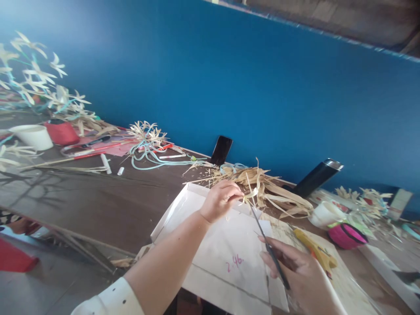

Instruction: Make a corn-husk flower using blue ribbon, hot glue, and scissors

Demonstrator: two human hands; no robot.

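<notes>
My left hand [220,199] is pinched on a small dried straw-coloured leaf flower [246,197] and holds it just above a white cardboard sheet [226,249]. My right hand [300,273] is closed round dark thin scissors [269,249]. Their tip points up toward the flower and nearly touches it. A pile of dried husk strips [262,186] lies just behind both hands.
On the brown table [98,197] are a yellow glue gun [316,250], a white cup [324,214], a pink pouch [346,234], a black flask [316,177], a black phone [221,150] leaning on the blue wall, light blue ribbon [147,157], a white bowl [33,135], a red container [61,131] and finished husk flowers [39,78].
</notes>
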